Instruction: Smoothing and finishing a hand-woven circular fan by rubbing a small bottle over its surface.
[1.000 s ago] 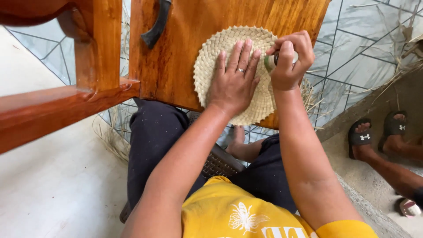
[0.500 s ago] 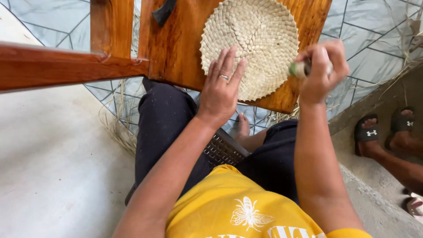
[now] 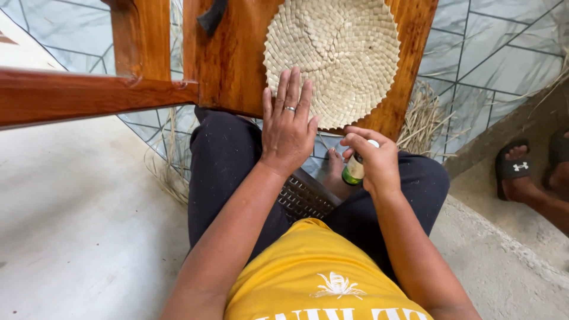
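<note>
- My left hand lies flat, fingers spread, tips resting on the lower edge of the round woven mat at top centre of the frame; a ring sits on one finger.
- My right hand is just below the mat's edge, right of centre, fingers curled and pinching a small green bottle with a white cap; it is clear of the mat.
- The mat lies on a brown wooden worktop, covering most of its right part; bare wood shows to the left and along the right edge.
- A dark handle-like thing lies on the wood at upper left of the mat; I cannot tell what it is.
- A wooden rail runs in from the left edge, joined to an upright post at the top.
- My dark trousers and yellow shirt fill the lower middle; a woven seat shows between my legs.
- Dry straw lies on the tiled floor right of the worktop.
- At the right edge, another person's foot in a black sandal rests on the concrete.
</note>
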